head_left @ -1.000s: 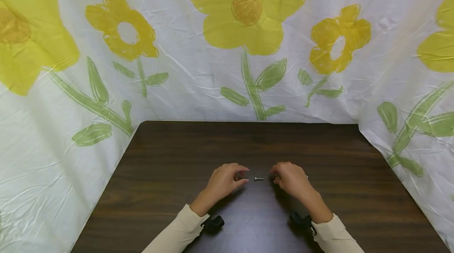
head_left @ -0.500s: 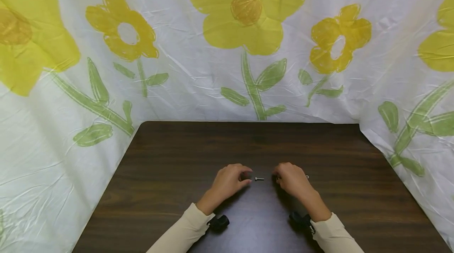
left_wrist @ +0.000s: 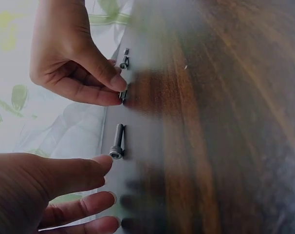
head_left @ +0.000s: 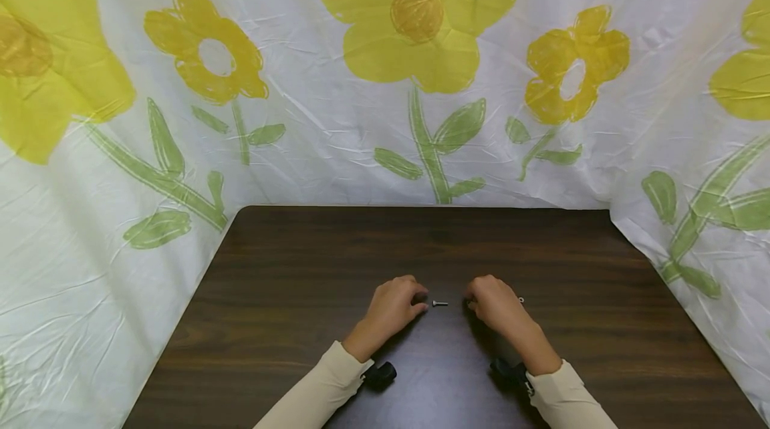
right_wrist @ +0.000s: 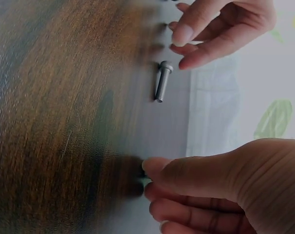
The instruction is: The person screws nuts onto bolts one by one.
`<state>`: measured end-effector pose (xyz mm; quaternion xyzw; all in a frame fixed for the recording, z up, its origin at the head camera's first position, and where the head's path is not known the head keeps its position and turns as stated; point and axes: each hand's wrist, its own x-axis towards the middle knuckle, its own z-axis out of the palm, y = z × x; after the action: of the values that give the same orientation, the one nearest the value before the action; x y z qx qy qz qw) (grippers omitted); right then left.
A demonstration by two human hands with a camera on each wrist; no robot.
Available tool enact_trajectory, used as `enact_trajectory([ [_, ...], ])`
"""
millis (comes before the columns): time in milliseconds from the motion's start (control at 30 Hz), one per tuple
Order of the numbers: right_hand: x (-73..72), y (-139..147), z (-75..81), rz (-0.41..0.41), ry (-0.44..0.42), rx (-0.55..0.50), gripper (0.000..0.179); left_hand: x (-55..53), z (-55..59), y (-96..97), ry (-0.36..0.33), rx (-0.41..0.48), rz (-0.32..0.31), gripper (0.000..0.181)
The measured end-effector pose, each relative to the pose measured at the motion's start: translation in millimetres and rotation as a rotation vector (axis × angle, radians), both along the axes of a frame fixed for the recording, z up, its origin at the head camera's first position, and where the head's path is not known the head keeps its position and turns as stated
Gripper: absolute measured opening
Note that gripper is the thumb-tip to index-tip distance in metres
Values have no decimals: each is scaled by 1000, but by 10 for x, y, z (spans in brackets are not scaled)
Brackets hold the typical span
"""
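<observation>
A metal socket head bolt (head_left: 440, 303) lies on the table between the two hands, its head toward the left. My left hand (head_left: 394, 305) is just left of it, thumb and fingers apart and holding nothing. In the left wrist view the thumb tip is close to the head of the bolt (left_wrist: 117, 144); the right wrist view shows a gap between these fingers and the bolt (right_wrist: 163, 80). To the right, my right hand (head_left: 496, 305) pinches a small metal piece (left_wrist: 123, 95) low at the tabletop. Fingers mostly cover that piece, so its kind is unclear.
Beyond the right hand lies another small metal part (head_left: 521, 299), ring-like at its visible end. The dark wood table (head_left: 337, 242) reaches back to a white cloth (head_left: 325, 162) printed with yellow flowers. Each wrist carries a black camera (head_left: 380, 375).
My left hand has moved slightly right, closer to the bolt head. The right hand has shifted very slightly right. The bolt lies nearly where it was.
</observation>
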<state>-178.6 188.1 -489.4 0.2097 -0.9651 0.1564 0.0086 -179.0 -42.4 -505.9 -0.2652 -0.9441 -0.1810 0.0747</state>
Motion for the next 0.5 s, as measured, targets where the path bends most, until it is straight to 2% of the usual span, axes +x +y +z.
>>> enact_trajectory([
  [167,-6,6,-22,19,6,-15,41,-11,-38,22,-4,-6,-1,22],
  [367,-31,24,-37,43,3,-40,57,-18,-63,44,-8,9,-3,20],
  [500,-43,27,-49,61,-10,-56,55,-15,-69,54,-14,18,1,18],
])
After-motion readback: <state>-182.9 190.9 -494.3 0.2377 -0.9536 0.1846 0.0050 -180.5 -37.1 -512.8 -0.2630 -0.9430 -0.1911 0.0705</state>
